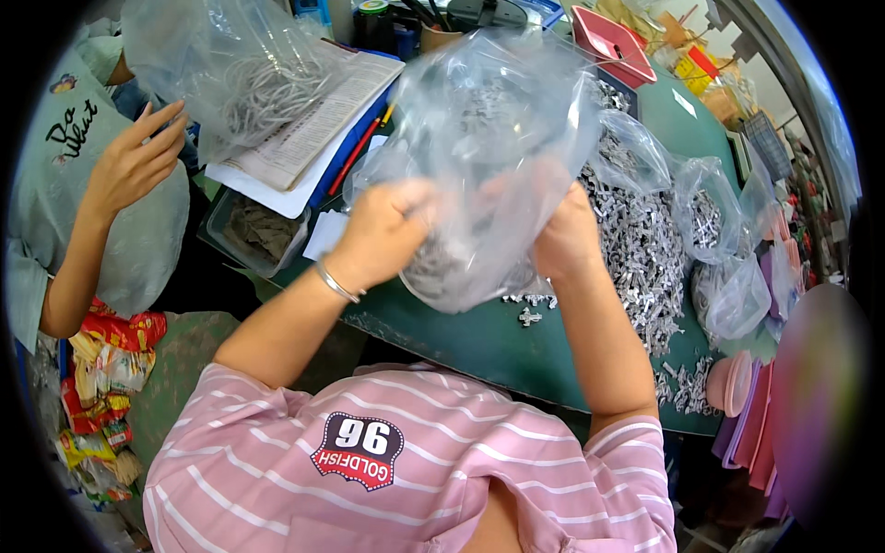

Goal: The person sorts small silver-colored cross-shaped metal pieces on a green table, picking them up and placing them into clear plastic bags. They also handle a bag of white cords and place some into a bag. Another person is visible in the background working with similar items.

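Observation:
A large clear plastic bag (502,120) is held up over the green table, smeared by motion, with greyish contents low in it that I cannot make out. My left hand (387,230) grips its left side, fingers curled in, a silver bangle on the wrist. On the bag's right side my right hand (564,230) is closed on the plastic, its fingertips partly behind the film. Right of that hand lies a big heap of small silver cross-shaped metal pieces (641,249). A few loose silver pieces (529,316) rest below the bag.
At left, another person's hand (138,161) is near a clear bag of pale cord-like loops (277,101), beside an open book (318,120). A pink tray (610,46) stands at the back. Small filled bags (728,295) and a pink cup (728,382) line the right side.

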A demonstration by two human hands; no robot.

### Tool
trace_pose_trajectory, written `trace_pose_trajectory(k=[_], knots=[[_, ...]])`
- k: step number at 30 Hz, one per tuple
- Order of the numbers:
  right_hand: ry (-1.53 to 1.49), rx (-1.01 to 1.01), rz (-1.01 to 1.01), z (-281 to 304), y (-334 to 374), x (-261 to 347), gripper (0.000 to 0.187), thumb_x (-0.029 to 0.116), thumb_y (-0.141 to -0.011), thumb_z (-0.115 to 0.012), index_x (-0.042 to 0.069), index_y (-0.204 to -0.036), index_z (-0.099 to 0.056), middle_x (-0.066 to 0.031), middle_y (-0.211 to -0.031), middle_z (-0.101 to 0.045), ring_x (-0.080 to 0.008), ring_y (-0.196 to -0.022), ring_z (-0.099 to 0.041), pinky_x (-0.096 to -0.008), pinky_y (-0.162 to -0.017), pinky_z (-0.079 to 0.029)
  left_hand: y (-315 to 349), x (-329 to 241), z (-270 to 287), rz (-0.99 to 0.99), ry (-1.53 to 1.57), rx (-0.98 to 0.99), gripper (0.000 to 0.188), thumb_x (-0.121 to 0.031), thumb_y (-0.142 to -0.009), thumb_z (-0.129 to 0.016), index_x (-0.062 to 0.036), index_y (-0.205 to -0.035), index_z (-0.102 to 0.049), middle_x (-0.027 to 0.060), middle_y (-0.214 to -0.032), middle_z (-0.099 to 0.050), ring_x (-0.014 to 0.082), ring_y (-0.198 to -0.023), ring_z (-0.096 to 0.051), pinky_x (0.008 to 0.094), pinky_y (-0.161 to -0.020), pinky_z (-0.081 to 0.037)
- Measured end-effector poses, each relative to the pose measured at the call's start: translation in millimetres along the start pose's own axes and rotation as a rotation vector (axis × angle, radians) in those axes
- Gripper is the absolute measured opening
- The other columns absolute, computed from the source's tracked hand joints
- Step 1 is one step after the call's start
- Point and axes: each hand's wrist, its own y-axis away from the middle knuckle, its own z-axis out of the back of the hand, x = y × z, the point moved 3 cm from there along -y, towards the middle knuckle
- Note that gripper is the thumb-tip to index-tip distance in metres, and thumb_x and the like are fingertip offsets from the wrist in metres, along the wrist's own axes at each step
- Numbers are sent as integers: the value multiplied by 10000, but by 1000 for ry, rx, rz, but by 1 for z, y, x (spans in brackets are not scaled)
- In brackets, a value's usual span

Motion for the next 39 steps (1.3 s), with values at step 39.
trace_pose_trajectory(k=[39], knots=[[1616,319,613,-43,50,51,265,29,-721,-601,22,-984,-571,-131,-877,-599,-310,-794,-612,-392,-643,-511,-67,-84,37,-793,-35,977,171,-7,-795,-606,-19,-951,-675,131,-1007,-601,274,-855,-560,376,-750,-457]])
